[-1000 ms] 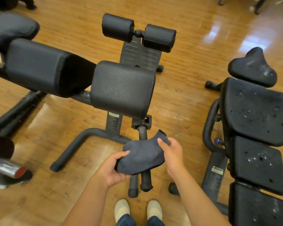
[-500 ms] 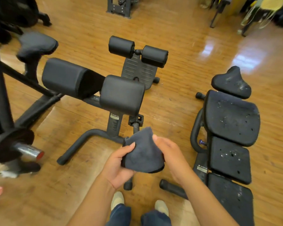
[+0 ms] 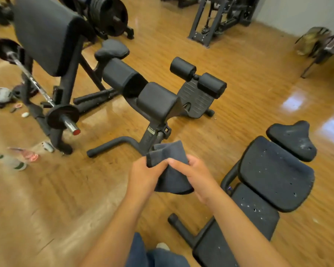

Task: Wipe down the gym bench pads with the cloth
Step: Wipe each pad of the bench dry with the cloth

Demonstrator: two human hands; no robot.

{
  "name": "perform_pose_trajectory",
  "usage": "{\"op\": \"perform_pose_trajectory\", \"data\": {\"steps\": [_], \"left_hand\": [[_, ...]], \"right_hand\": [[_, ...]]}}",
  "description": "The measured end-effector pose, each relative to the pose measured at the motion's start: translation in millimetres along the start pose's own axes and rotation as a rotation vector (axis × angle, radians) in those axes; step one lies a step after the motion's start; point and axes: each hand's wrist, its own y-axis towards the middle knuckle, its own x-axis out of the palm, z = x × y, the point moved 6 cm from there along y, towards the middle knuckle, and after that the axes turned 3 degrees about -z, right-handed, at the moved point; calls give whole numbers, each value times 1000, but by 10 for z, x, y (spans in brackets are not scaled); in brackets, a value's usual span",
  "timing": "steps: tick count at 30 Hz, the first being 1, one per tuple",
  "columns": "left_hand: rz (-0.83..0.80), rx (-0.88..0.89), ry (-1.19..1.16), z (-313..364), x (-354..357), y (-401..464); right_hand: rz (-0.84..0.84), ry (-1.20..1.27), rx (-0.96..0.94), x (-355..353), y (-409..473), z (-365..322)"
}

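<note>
A dark grey cloth (image 3: 172,178) hangs folded between both hands in front of me. My left hand (image 3: 142,177) grips its left edge and my right hand (image 3: 196,176) pinches it from the right. Beyond the cloth stands a back-extension bench with two black hip pads (image 3: 156,102) and two roller pads (image 3: 182,68). To the right lies a worn black bench (image 3: 274,176) with pitted, torn pads and a small headrest pad (image 3: 293,139). Neither hand touches any pad.
A preacher-curl pad (image 3: 41,33) on a black frame stands at the left, with a loaded barbell (image 3: 63,116) across it. Small litter and a bottle (image 3: 12,161) lie on the wooden floor at the left. More machines (image 3: 216,16) stand at the back.
The view has pulled back and turned left, so the benches look farther away and the curl station has come into view. Both hands still hold the cloth, now bunched closer together.
</note>
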Motion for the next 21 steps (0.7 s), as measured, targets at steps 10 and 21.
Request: {"op": "perform_pose_trajectory", "data": {"steps": [10, 21], "left_hand": [[190, -57, -117, -563, 138, -1351], [145, -224, -518, -1264, 602, -2950]], "right_hand": [[-172, -38, 63, -180, -1128, 600], [-427, 121, 180, -720, -2345, 1197]]}}
